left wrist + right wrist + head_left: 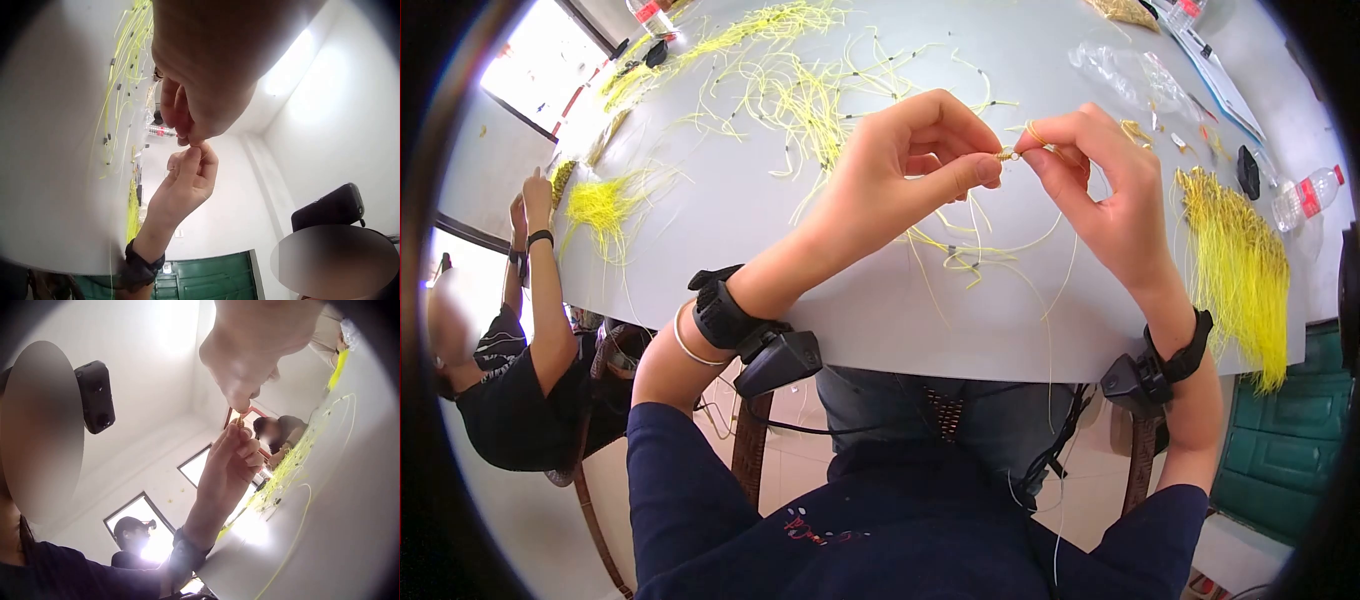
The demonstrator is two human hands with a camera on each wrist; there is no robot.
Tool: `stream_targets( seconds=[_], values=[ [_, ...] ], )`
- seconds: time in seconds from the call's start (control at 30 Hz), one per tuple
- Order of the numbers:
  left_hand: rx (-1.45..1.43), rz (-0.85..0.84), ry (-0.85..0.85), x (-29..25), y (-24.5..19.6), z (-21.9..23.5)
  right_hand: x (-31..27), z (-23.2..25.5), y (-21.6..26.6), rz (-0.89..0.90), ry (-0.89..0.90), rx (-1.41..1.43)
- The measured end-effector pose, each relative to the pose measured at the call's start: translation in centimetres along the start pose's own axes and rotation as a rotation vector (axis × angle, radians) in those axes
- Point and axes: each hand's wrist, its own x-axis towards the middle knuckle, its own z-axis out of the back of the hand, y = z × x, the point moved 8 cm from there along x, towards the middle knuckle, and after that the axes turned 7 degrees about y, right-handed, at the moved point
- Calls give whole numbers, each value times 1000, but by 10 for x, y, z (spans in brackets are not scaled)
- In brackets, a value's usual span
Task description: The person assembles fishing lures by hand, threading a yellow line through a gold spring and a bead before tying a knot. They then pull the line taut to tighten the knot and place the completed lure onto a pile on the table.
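Above the table, my left hand (910, 165) pinches a small gold spring-like coil (1007, 156) between thumb and forefinger. The coil (240, 422) stands upright from the left fingertips in the right wrist view. Close beside it, my right hand (1105, 165) pinches a thin yellow line (1033, 131) with thumb and forefinger, and the line loops near the forefinger. The fingertips of both hands nearly meet at the coil's small end ring. In the left wrist view the left hand (206, 94) hides most of the coil. Loose yellow lines (975, 255) with small dark sleeves lie beneath the hands.
A tangle of yellow lines (800, 100) spreads over the far table (850, 330). At right lie a thick yellow bundle with gold tops (1235, 270), a bottle (1308, 198) and a clear plastic bag (1135, 80). Another person (520, 390) sits at left near a yellow bunch (600, 208).
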Motion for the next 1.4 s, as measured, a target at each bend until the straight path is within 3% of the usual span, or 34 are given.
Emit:
stream_targets(
  seconds=[0.23,0.67,0.77,1.07,1.17,1.2,1.23,1.27,1.3,1.33,1.4],
  values=[
    [8,-5,57,-1,1,-3,-1,-4,-1,2,23,26],
    [76,-40,141,-1,-2,-9,-2,-16,-22,-116,177,326],
    [124,-115,174,-2,-8,-12,-1,-14,-21,-104,205,334],
    [0,-154,393,-6,-16,-31,-1,-22,-24,-52,254,289],
    [-160,25,602,-16,-13,-50,0,-23,-26,-51,259,169],
    [-161,25,602,-16,-12,-50,0,-23,-27,-45,254,109],
    [-152,-37,731,-22,-15,-59,0,-24,-29,-47,255,109],
    [-143,-100,860,-29,-18,-67,0,-21,-35,-71,216,77],
    [-150,-46,895,-33,-15,-72,0,-16,-40,-95,178,44],
    [-151,-47,895,-33,-14,-71,0,-13,-44,-96,179,43],
    [-102,-81,818,-28,-13,-64,-3,1,-68,-339,157,-76]
  ],
)
